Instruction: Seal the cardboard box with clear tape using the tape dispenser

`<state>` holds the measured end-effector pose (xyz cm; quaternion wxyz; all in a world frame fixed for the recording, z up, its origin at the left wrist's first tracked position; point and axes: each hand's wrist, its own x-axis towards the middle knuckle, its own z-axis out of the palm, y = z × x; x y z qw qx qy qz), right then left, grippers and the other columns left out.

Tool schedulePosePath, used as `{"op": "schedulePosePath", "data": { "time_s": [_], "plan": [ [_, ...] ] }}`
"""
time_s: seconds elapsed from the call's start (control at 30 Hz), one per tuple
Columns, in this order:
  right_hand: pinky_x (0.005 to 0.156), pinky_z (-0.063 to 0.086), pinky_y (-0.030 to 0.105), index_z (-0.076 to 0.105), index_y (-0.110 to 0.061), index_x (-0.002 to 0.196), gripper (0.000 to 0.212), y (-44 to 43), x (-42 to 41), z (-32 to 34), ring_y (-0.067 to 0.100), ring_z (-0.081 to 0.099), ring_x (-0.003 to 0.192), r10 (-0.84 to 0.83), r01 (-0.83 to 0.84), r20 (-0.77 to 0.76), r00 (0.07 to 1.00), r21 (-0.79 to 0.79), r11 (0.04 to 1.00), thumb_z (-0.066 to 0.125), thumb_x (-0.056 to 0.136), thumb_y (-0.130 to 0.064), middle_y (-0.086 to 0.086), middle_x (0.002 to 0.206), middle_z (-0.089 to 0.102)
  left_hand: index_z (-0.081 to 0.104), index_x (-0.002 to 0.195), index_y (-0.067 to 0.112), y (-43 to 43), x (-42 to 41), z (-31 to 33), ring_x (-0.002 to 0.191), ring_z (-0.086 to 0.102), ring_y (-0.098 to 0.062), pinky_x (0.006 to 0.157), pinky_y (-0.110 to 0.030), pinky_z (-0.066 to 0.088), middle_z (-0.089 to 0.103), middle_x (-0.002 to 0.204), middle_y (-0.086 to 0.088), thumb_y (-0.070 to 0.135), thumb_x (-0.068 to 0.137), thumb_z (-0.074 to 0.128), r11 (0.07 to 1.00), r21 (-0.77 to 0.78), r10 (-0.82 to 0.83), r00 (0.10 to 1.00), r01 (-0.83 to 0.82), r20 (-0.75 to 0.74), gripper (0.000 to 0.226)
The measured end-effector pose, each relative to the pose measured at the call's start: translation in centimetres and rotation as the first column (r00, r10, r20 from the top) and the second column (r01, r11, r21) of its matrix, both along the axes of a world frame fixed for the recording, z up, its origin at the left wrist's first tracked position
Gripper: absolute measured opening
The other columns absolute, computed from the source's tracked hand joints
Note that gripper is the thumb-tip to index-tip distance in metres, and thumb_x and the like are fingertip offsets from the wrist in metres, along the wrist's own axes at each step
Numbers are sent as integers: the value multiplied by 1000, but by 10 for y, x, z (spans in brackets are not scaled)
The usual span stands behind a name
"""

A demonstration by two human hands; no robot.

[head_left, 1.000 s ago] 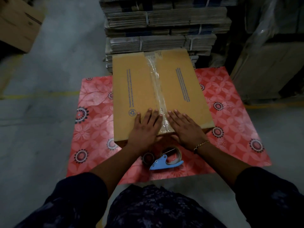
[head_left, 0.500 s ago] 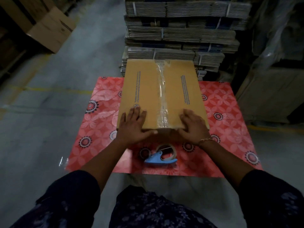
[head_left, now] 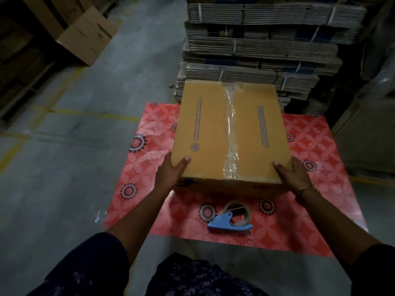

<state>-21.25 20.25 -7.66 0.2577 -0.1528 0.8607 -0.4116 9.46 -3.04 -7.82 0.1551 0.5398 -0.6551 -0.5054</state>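
A brown cardboard box [head_left: 203, 129] stands on a red patterned mat [head_left: 310, 146], its top flaps closed. A strip of clear tape [head_left: 230, 133] runs along the middle seam and folds over the near edge. My left hand [head_left: 171, 174] grips the near left corner, thumb on top. My right hand [head_left: 292, 174] grips the near right corner the same way. The blue tape dispenser [head_left: 229, 223] with its roll of clear tape lies on the mat just in front of the box, untouched.
Tall stacks of strapped flat cardboard [head_left: 256, 50] rise right behind the box. A loose carton [head_left: 85, 37] sits on the grey concrete floor at far left. Wrapped goods [head_left: 374, 92] stand on the right. Yellow floor lines [head_left: 85, 113] cross on the left.
My hands have moved from pressing the tape at the near edge outward to the two near corners, gripping the box. The near edge looks lifted slightly. The dispenser stays put.
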Motion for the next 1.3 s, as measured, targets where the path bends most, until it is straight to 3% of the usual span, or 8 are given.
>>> {"op": "schedulePosePath", "data": {
  "time_s": [0.13,0.5,0.63,0.77,0.93,1.07,1.2,1.3],
  "plan": [
    [87,50,36,56,-16,132,56,-38,30,12,26,64,106,56,-57,-42,998,-36,998,71,86,-44,6,122,67,60,132,31,-40,31,5,107,71,-20,97,-44,55,74,118,5,79,71,61,999,-47,7,1000,-7,9,77],
    [101,49,44,48,-30,142,70,-75,63,9,22,59,121,82,-80,76,994,-32,996,62,83,-64,-2,139,59,53,141,20,-82,53,14,120,62,-29,92,-38,47,64,135,-11,59,84,60,969,-237,-39,990,70,132,69],
    [78,52,37,64,-23,112,56,-31,76,3,31,68,101,-89,96,160,983,-35,995,57,80,-69,8,115,71,46,147,9,-68,23,16,146,36,-40,115,-56,32,42,157,-20,55,88,46,751,-589,-108,935,299,337,75],
    [66,52,39,61,-29,96,40,11,101,-11,28,67,78,-148,137,263,953,62,989,51,87,-67,10,102,74,47,148,18,-37,-34,21,151,31,-33,119,-55,27,38,163,-11,60,96,38,562,-610,-352,829,559,435,67],
    [88,55,45,49,-19,132,85,39,137,-40,35,66,107,-10,-93,249,968,398,913,54,71,-77,13,127,65,43,148,20,-5,-64,7,152,30,-30,120,-57,23,36,164,-9,63,98,27,409,-545,-380,680,732,627,68],
    [87,57,48,42,-14,133,90,44,153,-68,36,67,107,-113,-38,304,946,450,892,62,71,-76,14,129,64,45,146,20,-8,-61,5,150,33,-31,119,-57,25,40,162,-9,61,99,30,386,-566,-337,683,728,648,65],
    [55,62,37,56,-16,105,54,37,150,-77,33,71,77,-260,112,362,895,382,917,78,66,-47,15,98,69,46,146,20,-7,-63,7,150,34,-30,120,-57,25,41,161,-9,62,99,31,385,-557,-345,675,736,652,65],
    [66,62,51,61,-19,86,24,34,151,-65,31,69,75,-256,148,340,905,312,939,73,66,-27,15,89,70,45,148,20,-6,-62,10,152,31,-28,121,-56,22,38,163,-7,64,98,28,411,-537,-371,673,737,640,68]
  ]
}}
